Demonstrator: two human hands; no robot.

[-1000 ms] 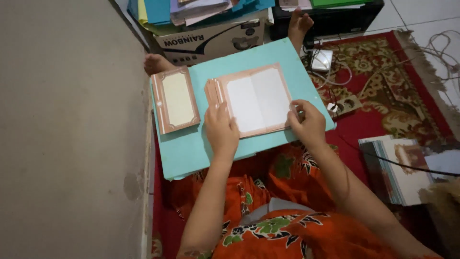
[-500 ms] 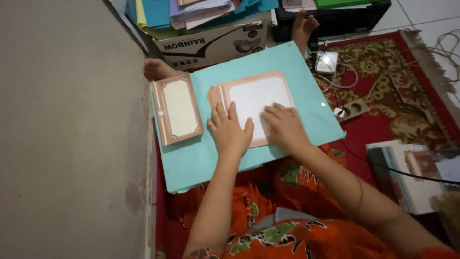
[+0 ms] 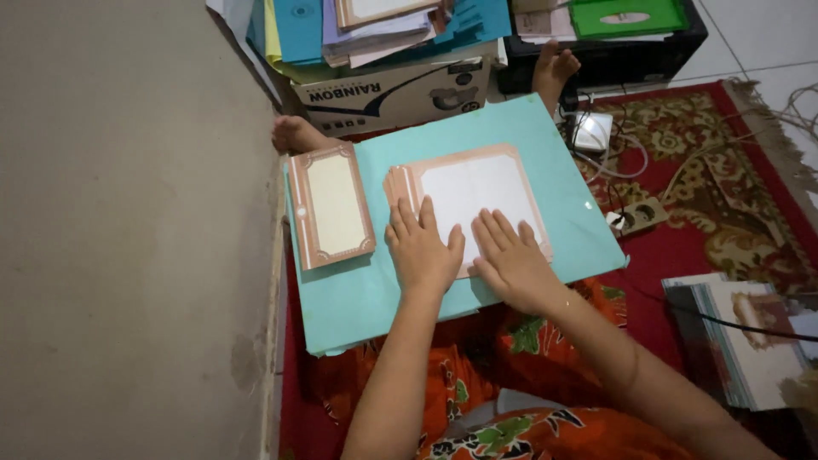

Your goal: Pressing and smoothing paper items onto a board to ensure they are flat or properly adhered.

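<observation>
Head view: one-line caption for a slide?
Left hand and right hand lie flat on a peach-bordered white card atop a turquoise paper sheet, a second bordered card lying alongside.

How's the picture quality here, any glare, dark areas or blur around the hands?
Head view: soft, even light on the turquoise sheet, no strong glare; the left hand and right hand look sharp on the framed white card; the lower right corner with the stack of prints is dim and smeared; straight edges bow slightly, a wide-lens effect.

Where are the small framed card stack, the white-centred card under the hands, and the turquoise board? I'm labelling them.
Small peach-bordered card stack (image 3: 331,206), head view, cream centre.
White-centred peach-bordered card (image 3: 473,187), head view, white centre.
Turquoise board (image 3: 366,294), head view, bare lower-left area.
</observation>
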